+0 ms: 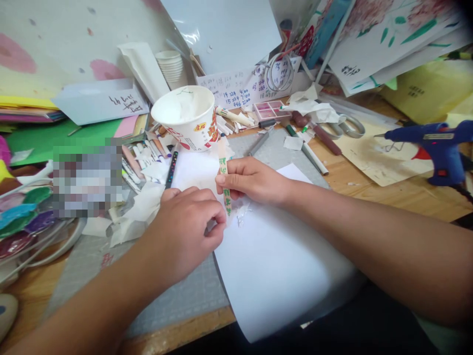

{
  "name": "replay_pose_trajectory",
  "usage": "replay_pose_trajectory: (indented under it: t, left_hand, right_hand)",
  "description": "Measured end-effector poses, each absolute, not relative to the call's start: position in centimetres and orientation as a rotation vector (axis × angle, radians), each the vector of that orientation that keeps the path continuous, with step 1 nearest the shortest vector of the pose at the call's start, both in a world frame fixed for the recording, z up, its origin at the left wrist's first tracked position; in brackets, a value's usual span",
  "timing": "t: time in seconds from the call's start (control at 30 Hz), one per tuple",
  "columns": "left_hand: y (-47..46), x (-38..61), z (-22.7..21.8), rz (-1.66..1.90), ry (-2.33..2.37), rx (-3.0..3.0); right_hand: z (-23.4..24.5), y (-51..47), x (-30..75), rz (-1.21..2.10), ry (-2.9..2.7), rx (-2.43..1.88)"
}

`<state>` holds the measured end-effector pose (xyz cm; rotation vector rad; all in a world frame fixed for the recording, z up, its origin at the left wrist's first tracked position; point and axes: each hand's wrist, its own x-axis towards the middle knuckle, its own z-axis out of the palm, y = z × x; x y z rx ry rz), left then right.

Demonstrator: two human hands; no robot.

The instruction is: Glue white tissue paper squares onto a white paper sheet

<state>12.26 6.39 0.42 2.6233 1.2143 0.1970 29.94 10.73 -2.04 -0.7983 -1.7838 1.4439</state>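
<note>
My right hand [254,180] pinches a narrow pale strip with green printing [226,195] between thumb and fingers. The strip stands roughly upright over a white sheet of paper [275,261]. Close by on its left, my left hand [194,222] is closed, thumb and index fingertip pressed together near the strip's lower end. Whatever sits in that pinch, if anything, is too small to make out. A small clear crumpled scrap [242,217] lies on the sheet just below my right hand. Behind both hands stands a white paper bowl [185,116] with red and yellow print.
A grey cutting mat [166,305] covers much of the wooden table. Markers [148,153] and torn paper scraps [129,222] crowd the left. At right lie scissors [347,125] and a blue glue gun [439,148]. Paint pots [27,212] sit far left.
</note>
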Motion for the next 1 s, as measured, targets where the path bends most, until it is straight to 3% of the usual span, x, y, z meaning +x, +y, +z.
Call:
replay_pose_trajectory:
  t: [0.27, 0.57, 1.0]
  left_hand:
    - [6.7, 12.3, 0.4, 0.186, 1.215, 2.546]
    - [6.3, 11.7, 0.6, 0.156, 1.139, 2.665]
    - [5.1, 12.6, 0.4, 0.113, 1.193, 2.922]
  right_hand:
    - [-2.2, 10.7, 29.8, 1.448, -1.876, -0.76]
    - [-1.6, 10.5, 29.5, 1.171, -2.076, -0.945]
    - [-1.6, 10.6, 29.6, 1.217, -2.023, -0.973]
